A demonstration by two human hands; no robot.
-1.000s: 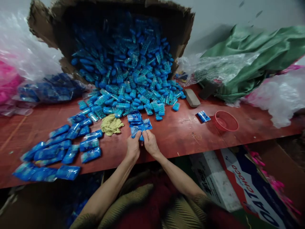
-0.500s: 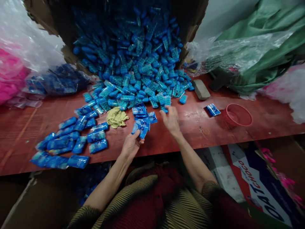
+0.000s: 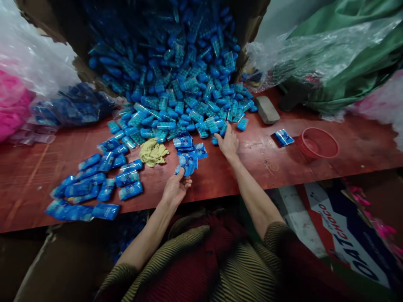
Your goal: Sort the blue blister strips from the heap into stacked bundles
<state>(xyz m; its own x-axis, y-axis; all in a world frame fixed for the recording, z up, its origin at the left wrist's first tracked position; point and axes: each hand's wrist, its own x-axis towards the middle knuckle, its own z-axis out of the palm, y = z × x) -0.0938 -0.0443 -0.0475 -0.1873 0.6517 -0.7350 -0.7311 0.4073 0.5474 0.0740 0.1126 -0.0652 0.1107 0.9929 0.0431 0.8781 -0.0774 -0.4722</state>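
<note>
My left hand (image 3: 175,188) pinches a small blue printed packet (image 3: 186,167) near the front edge of the red table (image 3: 352,159). A short stack of like packets (image 3: 186,147) lies just beyond it. My right hand (image 3: 228,141) reaches forward to the near edge of the heap of blue plastic pieces (image 3: 182,100) spilling from a tipped cardboard box (image 3: 252,25); its fingers curl down onto the pieces, and what they hold is hidden.
Several filled blue bags (image 3: 94,184) lie in rows at the left. A yellow rag (image 3: 153,152), a grey block (image 3: 267,110), one loose packet (image 3: 283,137) and a red basket (image 3: 317,144) sit on the table. Plastic bags and green cloth (image 3: 352,63) crowd the back.
My hands were together on the packet; the right hand let go and reached forward to the blue heap. The left hand stays on the packet.
</note>
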